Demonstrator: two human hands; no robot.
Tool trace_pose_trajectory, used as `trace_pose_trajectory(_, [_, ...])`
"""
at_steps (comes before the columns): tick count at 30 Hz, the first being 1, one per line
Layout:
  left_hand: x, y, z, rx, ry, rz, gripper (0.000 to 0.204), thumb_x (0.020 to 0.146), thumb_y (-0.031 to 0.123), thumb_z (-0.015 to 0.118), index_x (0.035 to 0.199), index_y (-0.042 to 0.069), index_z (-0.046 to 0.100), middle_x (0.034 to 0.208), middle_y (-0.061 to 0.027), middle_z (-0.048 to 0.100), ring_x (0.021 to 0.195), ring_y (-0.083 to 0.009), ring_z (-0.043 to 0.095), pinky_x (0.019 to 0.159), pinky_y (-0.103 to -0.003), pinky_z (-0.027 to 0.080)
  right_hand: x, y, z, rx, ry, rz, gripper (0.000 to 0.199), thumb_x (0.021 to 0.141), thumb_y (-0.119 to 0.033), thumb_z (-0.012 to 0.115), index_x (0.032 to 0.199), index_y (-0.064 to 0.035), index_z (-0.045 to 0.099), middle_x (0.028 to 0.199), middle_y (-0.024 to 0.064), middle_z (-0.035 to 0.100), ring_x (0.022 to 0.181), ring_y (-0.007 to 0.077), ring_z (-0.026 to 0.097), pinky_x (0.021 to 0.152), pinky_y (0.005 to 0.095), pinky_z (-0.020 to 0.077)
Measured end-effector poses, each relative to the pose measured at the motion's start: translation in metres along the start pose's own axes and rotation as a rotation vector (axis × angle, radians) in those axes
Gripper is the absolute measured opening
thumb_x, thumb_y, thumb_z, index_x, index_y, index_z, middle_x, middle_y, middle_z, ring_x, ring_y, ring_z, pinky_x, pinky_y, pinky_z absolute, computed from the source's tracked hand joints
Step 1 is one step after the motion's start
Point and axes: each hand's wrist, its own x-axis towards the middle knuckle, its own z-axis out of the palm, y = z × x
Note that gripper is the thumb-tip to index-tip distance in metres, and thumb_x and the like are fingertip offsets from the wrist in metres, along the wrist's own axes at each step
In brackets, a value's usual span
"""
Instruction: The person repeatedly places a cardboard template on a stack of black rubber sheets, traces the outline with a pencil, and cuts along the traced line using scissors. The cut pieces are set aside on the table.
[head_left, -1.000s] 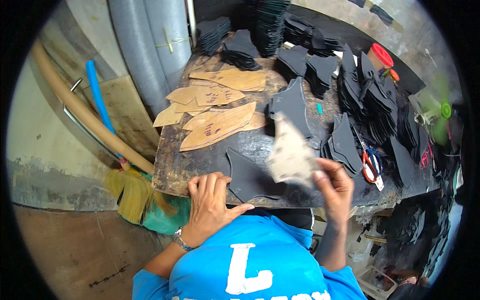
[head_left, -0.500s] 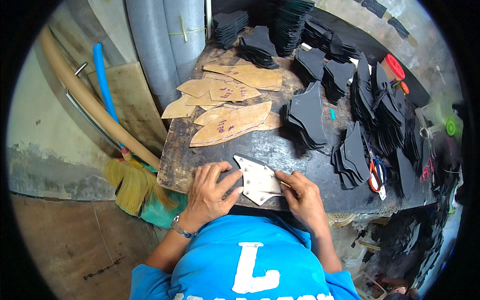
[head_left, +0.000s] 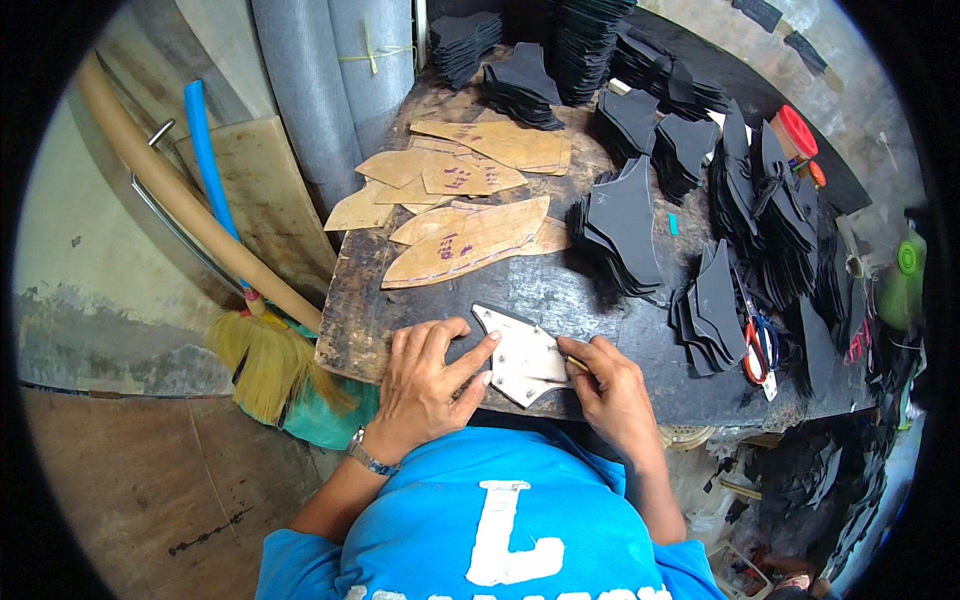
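Observation:
A pale grey template (head_left: 522, 352) with pointed corners lies flat on a black cut piece (head_left: 470, 345) at the near edge of the dark worktable (head_left: 350, 330). My left hand (head_left: 425, 385) rests with spread fingers, its fingertips pressing the template's left side. My right hand (head_left: 615, 392) is at the template's right edge, fingers pinched on a small pale marking stick (head_left: 576, 363) whose tip touches the edge. The black piece is mostly hidden under the template and my left hand.
Brown cardboard patterns (head_left: 470, 215) lie mid-table. Stacks of black cut pieces (head_left: 625, 225) fill the right and far side, with orange-handled scissors (head_left: 755, 345) and a red-lidded jar (head_left: 795, 130). Left of the table are a broom (head_left: 265, 360), a blue pipe (head_left: 205, 150) and grey rolls (head_left: 330, 80).
My right hand brought the pale template down from the air onto the black piece. My left hand's fingers moved onto it, and my right hand now sits at its right edge.

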Motion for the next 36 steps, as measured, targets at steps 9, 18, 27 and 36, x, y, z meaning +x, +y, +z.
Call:
trace_pose_trajectory(9, [-0.004,-0.004,0.005,0.052,-0.048,0.023,0.045,0.086,0.014,0.066,0.131,0.014,0.068,0.136,-0.011,0.058,0.126,-0.029,0.052,0.102,-0.046,0.036,0.002,0.002,-0.003,-0.023,-0.046,0.008,0.034,0.087,0.001,0.062,0.121,-0.0012,0.066,0.093,0.0179,0.06,0.086,0.0378,0.064,0.077,0.0443,0.0515])
trace_pose_trajectory(18, [-0.003,-0.003,0.006,0.049,-0.069,0.015,0.049,0.089,0.041,0.073,0.129,0.013,0.068,0.14,-0.0095,0.06,0.133,-0.0264,0.05,0.104,-0.047,0.034,0.002,0.006,-0.002,0.015,-0.018,-0.068,0.035,0.087,0.003,0.063,0.121,-0.0021,0.066,0.094,0.0172,0.062,0.088,0.0375,0.064,0.078,0.0442,0.052])
trace_pose_trajectory(27, [-0.001,-0.001,0.004,0.031,-0.077,0.007,0.05,0.086,0.04,0.076,0.126,0.011,0.069,0.137,-0.0097,0.06,0.133,-0.0266,0.05,0.105,-0.047,0.033,-0.005,0.008,-0.015,-0.017,0.217,-0.076,0.024,0.093,-0.003,0.062,0.116,-0.0004,0.069,0.105,0.016,0.058,0.093,0.0314,0.063,0.08,0.0387,0.0514])
trace_pose_trajectory(36, [0.008,0.014,-0.007,0.107,-0.224,0.036,0.046,0.087,0.028,0.075,0.132,0.019,0.067,0.139,-0.0193,0.053,0.137,-0.0328,0.046,0.109,-0.053,0.031,-0.029,0.03,-0.021,0.486,0.227,-0.186,0.014,0.105,-0.01,0.052,0.101,0.0014,0.058,0.085,0.0108,0.064,0.074,0.0159,0.06,0.069,0.0284,0.0487])
